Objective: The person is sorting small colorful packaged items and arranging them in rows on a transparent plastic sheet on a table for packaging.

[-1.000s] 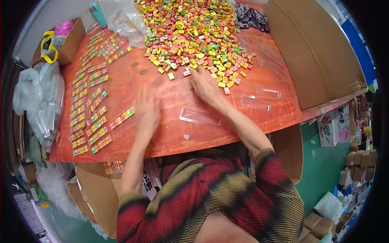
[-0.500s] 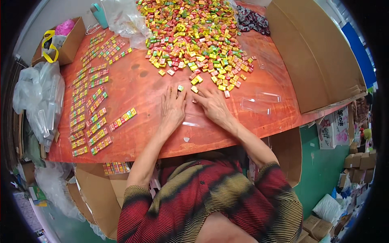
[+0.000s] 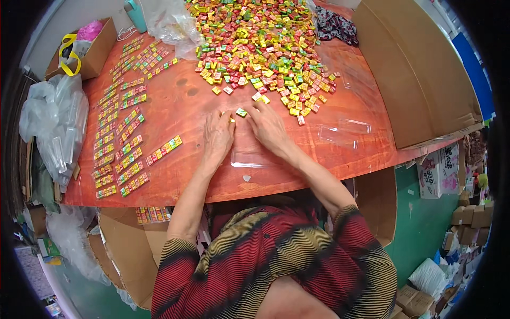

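Observation:
On the red tabletop [image 3: 180,114], my left hand [image 3: 217,139] has its fingers bent, with a small yellow box [image 3: 232,120] pinched at the fingertips. My right hand [image 3: 272,130] lies just across from it, fingers curled, its thumb and forefinger at a small green-and-yellow box [image 3: 241,112]. A clear plastic tray [image 3: 249,164] lies on the table between my wrists. Beyond my right fingertips, a few loose boxes [image 3: 260,98] lie at the near edge of a big heap of small red, yellow and green boxes [image 3: 260,48].
Filled trays of boxes [image 3: 130,173] stand in rows at left. More clear trays [image 3: 340,135] lie at right, beside a tall cardboard box [image 3: 417,80]. Plastic bags [image 3: 53,122] hang over the left edge. A dark patterned cloth [image 3: 337,25] sits at the back right.
Both hands have drawn slightly apart, their fingers now more bent. One box has come to my left fingertips; another now sits between the hands. The view has shifted a little.

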A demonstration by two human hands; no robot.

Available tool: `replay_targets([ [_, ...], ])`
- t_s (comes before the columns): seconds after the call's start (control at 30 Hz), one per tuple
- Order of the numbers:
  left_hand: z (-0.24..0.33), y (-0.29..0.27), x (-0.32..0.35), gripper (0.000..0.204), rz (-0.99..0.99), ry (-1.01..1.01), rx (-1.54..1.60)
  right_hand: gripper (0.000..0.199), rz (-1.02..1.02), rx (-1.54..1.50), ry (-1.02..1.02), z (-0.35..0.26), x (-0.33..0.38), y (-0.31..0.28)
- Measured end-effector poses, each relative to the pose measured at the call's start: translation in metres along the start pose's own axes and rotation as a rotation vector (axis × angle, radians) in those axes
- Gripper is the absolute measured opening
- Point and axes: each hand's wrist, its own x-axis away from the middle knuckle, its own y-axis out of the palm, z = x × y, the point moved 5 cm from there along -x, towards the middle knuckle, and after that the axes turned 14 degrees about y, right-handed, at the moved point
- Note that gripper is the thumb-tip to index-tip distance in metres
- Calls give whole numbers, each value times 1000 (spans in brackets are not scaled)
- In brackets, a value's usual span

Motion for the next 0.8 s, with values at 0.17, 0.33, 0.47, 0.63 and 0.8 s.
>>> replay_targets([
  [0.17, -9, -6, -1, 32, 69, 74, 30, 10, -128, 183, -71, 10, -27, 39],
  [0.33, -20, -14, -2, 32, -81, -31, 211, 13, -87, 229, -14, 9, -21, 31],
  [0.47, -29, -11, -2, 27, -127, 8, 185, 16, -32, 230, -113, -17, -16, 21],
  [0.63, -27, -15, -4, 21, -104, -21, 47, 11, -49, 81, -122, -21, -5, 52],
  [0.8, -28, -24, 4, 34, -214, -234, 47, 15, -88, 118, 5, -23, 2, 45],
])
